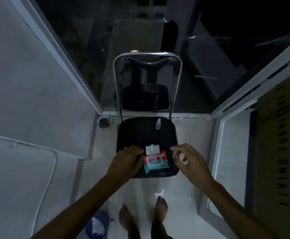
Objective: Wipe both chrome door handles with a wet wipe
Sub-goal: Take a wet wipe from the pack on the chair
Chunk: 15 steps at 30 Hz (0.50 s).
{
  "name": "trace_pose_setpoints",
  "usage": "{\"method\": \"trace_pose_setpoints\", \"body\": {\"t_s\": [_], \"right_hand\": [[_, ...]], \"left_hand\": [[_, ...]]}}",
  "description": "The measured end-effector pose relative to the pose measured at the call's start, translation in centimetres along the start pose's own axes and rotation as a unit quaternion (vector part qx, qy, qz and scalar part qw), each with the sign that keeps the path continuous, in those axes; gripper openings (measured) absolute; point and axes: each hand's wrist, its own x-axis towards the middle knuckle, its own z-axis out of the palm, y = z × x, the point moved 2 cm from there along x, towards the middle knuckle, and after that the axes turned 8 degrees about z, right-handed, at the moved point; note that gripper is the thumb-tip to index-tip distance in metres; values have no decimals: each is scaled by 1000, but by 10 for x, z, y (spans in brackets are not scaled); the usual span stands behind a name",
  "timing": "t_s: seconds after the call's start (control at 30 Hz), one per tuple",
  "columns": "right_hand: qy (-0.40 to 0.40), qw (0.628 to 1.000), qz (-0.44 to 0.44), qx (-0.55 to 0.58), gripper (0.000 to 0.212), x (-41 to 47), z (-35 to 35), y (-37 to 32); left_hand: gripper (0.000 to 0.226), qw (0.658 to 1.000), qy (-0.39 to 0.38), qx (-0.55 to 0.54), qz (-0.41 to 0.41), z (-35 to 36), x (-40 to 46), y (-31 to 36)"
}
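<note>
A red and teal pack of wet wipes (155,162) lies on the black seat of a chair (133,133), its white flip lid (152,149) standing open. My left hand (126,158) rests on the pack's left end and holds it down with curled fingers. My right hand (186,157) hovers just right of the pack, fingers loosely curled, with a small white bit (183,159) between thumb and fingers; whether it is a wipe I cannot tell. No chrome door handle is in view.
The chair has a chrome tube back (147,54) against dark glass doors (89,49). A small white bottle (158,124) stands at the back of the seat. A floor drain (104,121) is at left, a blue bucket (97,225) near my bare feet.
</note>
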Motion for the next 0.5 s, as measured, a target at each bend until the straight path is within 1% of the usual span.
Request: {"method": "trace_pose_setpoints", "body": {"t_s": [0.07, 0.13, 0.2, 0.37, 0.43, 0.5], "right_hand": [[-19, 1000, 10, -17, 21, 0, 17, 19], [-61, 996, 46, -55, 23, 1, 40, 44], [-81, 992, 67, -67, 25, 5, 63, 71], [-105, 983, 120, -89, 30, 15, 114, 128], [-102, 981, 136, -90, 33, 17, 130, 142], [-85, 984, 134, -86, 35, 19, 145, 158]], "left_hand": [[31, 999, -25, -10, -39, 29, -2, -10], [35, 996, -61, -12, -70, 63, -2, -24], [36, 992, -78, -18, -98, 96, 4, -37], [32, 977, -70, -50, -195, 155, 19, -61], [35, 977, -58, -46, -202, 172, 25, -68], [44, 980, -54, -28, -187, 192, 35, -73]]}}
